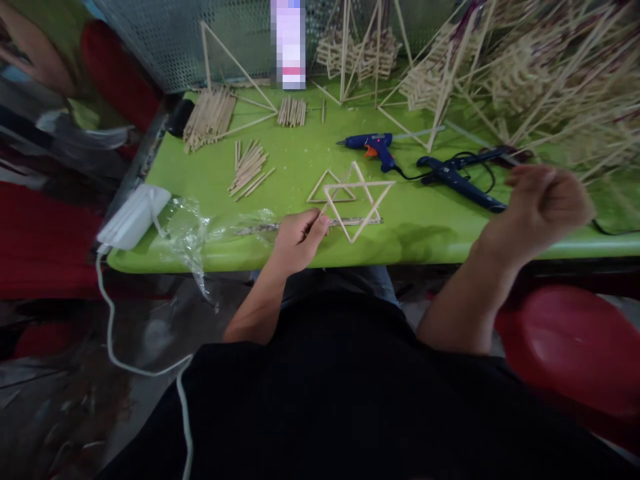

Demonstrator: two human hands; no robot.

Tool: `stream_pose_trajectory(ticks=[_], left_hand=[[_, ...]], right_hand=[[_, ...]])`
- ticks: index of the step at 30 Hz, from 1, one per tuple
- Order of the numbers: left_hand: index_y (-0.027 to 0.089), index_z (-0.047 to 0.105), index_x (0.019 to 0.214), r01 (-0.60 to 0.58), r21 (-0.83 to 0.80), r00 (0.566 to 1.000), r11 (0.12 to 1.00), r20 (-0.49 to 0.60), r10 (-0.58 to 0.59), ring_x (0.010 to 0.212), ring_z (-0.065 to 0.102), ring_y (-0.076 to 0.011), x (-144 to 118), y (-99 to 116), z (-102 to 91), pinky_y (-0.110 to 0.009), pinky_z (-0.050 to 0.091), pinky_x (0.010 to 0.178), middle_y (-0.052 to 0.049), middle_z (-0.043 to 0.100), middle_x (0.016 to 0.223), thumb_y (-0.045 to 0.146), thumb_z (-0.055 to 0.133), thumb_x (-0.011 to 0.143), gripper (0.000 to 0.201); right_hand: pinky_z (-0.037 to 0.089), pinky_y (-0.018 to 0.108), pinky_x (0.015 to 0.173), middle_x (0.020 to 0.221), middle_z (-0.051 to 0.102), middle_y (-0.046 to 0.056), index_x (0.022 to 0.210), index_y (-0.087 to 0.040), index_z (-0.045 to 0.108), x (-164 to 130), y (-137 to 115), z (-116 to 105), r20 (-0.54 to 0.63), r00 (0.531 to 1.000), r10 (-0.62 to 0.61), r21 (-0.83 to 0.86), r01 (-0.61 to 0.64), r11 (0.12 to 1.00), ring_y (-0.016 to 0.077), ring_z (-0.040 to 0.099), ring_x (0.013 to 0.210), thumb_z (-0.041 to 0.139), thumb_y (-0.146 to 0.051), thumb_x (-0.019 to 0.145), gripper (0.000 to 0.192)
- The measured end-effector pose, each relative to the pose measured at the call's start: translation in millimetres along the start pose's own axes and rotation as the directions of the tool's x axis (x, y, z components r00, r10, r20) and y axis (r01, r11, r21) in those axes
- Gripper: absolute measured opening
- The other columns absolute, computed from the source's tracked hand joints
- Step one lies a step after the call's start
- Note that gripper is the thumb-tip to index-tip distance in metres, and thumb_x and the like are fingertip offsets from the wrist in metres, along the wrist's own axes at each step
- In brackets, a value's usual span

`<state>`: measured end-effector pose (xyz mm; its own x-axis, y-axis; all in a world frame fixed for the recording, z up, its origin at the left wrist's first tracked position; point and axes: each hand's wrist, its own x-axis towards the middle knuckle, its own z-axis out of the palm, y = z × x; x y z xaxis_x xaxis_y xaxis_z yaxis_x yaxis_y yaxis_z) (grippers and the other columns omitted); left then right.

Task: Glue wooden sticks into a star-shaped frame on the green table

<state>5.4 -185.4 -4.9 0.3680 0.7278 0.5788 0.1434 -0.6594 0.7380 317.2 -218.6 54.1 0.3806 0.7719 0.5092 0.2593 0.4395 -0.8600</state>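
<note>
My left hand pinches the left side of a six-pointed star made of thin wooden sticks, which is held up just over the green table's front part. Behind the star, a small stick triangle lies on the table, partly overlapped by it. My right hand is raised at the right, apart from the star, its fingers curled closed; whatever they may hold is hidden. Nearest to it is a dark long-handled tool. A blue glue gun with an orange trigger lies behind the star, its nozzle pointing left.
Stick bundles, shorter sticks and loose sticks lie on the green table. Stick frames crowd the back right. A white power strip and clear plastic sit left. A red stool stands right.
</note>
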Motion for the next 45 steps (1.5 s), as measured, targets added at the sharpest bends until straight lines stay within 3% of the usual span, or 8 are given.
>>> stream_pose_trajectory(ticks=[7, 13, 17, 22, 27, 34, 41, 45], left_hand=[[0.02, 0.066, 0.08, 0.0, 0.041, 0.999, 0.999, 0.038, -0.001, 0.05, 0.049, -0.0102, -1, 1, -0.3, -0.027, 0.031, 0.05, 0.004, 0.053, 0.061, 0.042, 0.058, 0.119, 0.045], [0.02, 0.068, 0.082, 0.005, 0.018, 0.999, 1.0, 0.046, -0.006, 0.051, 0.052, -0.0107, -2, -1, -1.8, -0.027, 0.033, 0.05, 0.003, 0.055, 0.061, 0.042, 0.057, 0.119, 0.044], [0.02, 0.069, 0.083, 0.014, 0.015, 0.999, 1.0, 0.046, -0.014, 0.052, 0.051, -0.0108, -3, -3, -0.5, -0.028, 0.032, 0.051, 0.003, 0.054, 0.061, 0.042, 0.058, 0.119, 0.043], [0.023, 0.076, 0.104, 0.058, -0.1, 0.992, 0.993, -0.108, -0.068, 0.064, 0.055, -0.0127, -2, -8, 4.4, -0.028, 0.041, 0.057, 0.0, 0.065, 0.079, 0.047, 0.068, 0.114, 0.027], [0.028, 0.077, 0.129, -0.033, -0.137, 0.968, 0.99, -0.253, -0.003, 0.087, 0.068, -0.0169, 1, -14, 6.0, -0.031, 0.054, 0.073, -0.005, 0.074, 0.104, 0.047, 0.079, 0.107, 0.03], [0.026, 0.077, 0.107, -0.063, -0.115, 0.963, 0.991, -0.269, 0.03, 0.078, 0.064, -0.0154, 4, -16, 4.7, -0.031, 0.053, 0.069, -0.002, 0.072, 0.092, 0.046, 0.081, 0.105, 0.02], [0.025, 0.078, 0.102, -0.007, -0.165, 0.957, 0.986, -0.286, -0.041, 0.073, 0.063, -0.0139, 3, -15, 4.8, -0.03, 0.052, 0.067, -0.001, 0.072, 0.085, 0.044, 0.08, 0.106, 0.02], [0.025, 0.081, 0.103, -0.007, -0.184, 0.955, 0.983, -0.292, -0.048, 0.074, 0.064, -0.013, 2, -17, 4.3, -0.029, 0.053, 0.067, -0.001, 0.073, 0.086, 0.041, 0.081, 0.106, 0.016]], right_hand=[[0.063, 0.036, 0.073, 0.095, 0.078, 0.002, 0.107, -0.026, 0.081, -21, 21, 24, -0.004, 0.996, -0.086, -0.016, 0.086, 0.996, 0.0186, 0.076, 0.081, 0.082, -0.051, 0.102, 0.026], [0.052, 0.029, 0.052, 0.074, 0.074, -0.001, 0.105, -0.027, 0.085, -41, 41, 49, 0.201, 0.979, -0.02, 0.141, -0.009, 0.99, 0.0134, 0.064, 0.058, 0.081, -0.054, 0.103, 0.027], [0.042, 0.027, 0.045, 0.068, 0.068, -0.003, 0.099, -0.027, 0.084, -48, 43, 63, 0.236, 0.972, -0.018, 0.176, -0.025, 0.984, 0.0115, 0.055, 0.05, 0.081, -0.053, 0.103, 0.027], [0.048, 0.031, 0.053, 0.072, 0.067, -0.002, 0.091, -0.029, 0.08, -55, 47, 66, 0.157, 0.981, -0.113, 0.127, 0.093, 0.988, 0.0144, 0.06, 0.058, 0.08, -0.054, 0.103, 0.028], [0.049, 0.033, 0.058, 0.076, 0.069, -0.002, 0.095, -0.03, 0.081, -61, 49, 66, 0.199, 0.965, -0.169, 0.133, 0.144, 0.981, 0.015, 0.062, 0.062, 0.079, -0.048, 0.104, 0.02], [0.05, 0.036, 0.06, 0.078, 0.075, 0.0, 0.094, -0.031, 0.082, -62, 45, 67, 0.262, 0.933, -0.247, 0.073, 0.236, 0.969, 0.018, 0.064, 0.066, 0.079, -0.047, 0.104, 0.019], [0.051, 0.036, 0.063, 0.08, 0.077, -0.001, 0.1, -0.034, 0.086, -62, 41, 68, 0.311, 0.893, -0.325, 0.11, 0.306, 0.946, 0.0186, 0.068, 0.069, 0.084, -0.034, 0.1, 0.002], [0.05, 0.036, 0.062, 0.079, 0.077, -0.001, 0.099, -0.034, 0.085, -63, 41, 68, 0.292, 0.901, -0.32, 0.108, 0.301, 0.947, 0.018, 0.066, 0.068, 0.083, -0.034, 0.101, 0.002]])
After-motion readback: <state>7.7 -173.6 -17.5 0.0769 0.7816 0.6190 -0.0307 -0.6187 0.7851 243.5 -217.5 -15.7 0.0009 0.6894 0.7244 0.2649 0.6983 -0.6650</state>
